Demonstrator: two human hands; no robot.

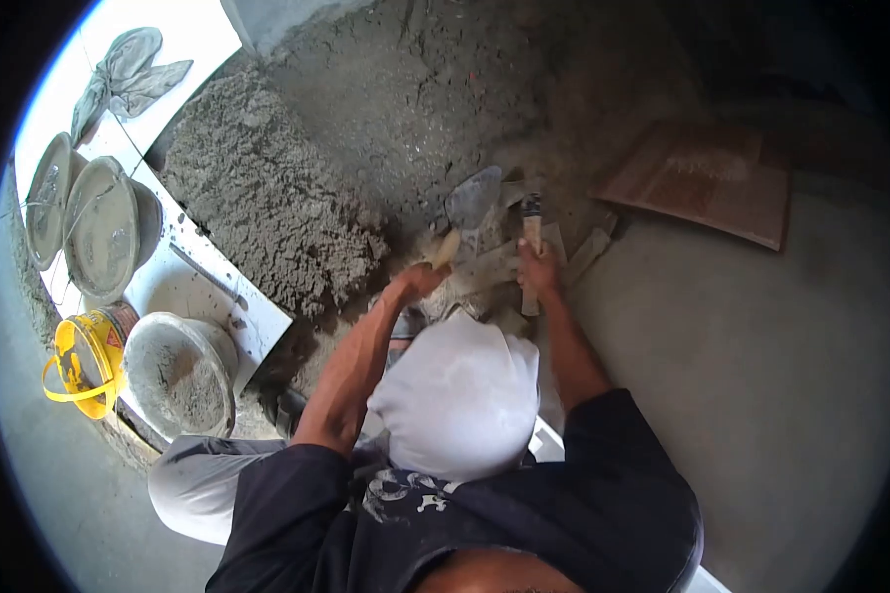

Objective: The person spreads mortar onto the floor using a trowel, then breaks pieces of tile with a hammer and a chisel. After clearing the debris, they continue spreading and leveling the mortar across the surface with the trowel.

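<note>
My left hand (425, 281) is closed round the pale wooden handle of a trowel (475, 198), whose grey blade points away from me over the mortar-stained floor. Just to the right, my right hand (537, 265) grips a long, flat wooden-handled tool (532, 232) with a dark band at its far end; its exact kind is unclear. Under and beside both hands lie dusty tile offcuts (588, 255). A broad heap of wet grey mortar (267, 188) spreads to the left of the trowel. My pale-clothed knee (460, 395) rises close below the hands.
Left of the heap are a white board (193, 272), two mortar-caked basins (104, 229), a yellow bucket (87, 366), a grey tub (222, 346) and a crumpled cloth (133, 74). Reddish-brown tiles (702, 183) lie at right on the grey floor (752, 395).
</note>
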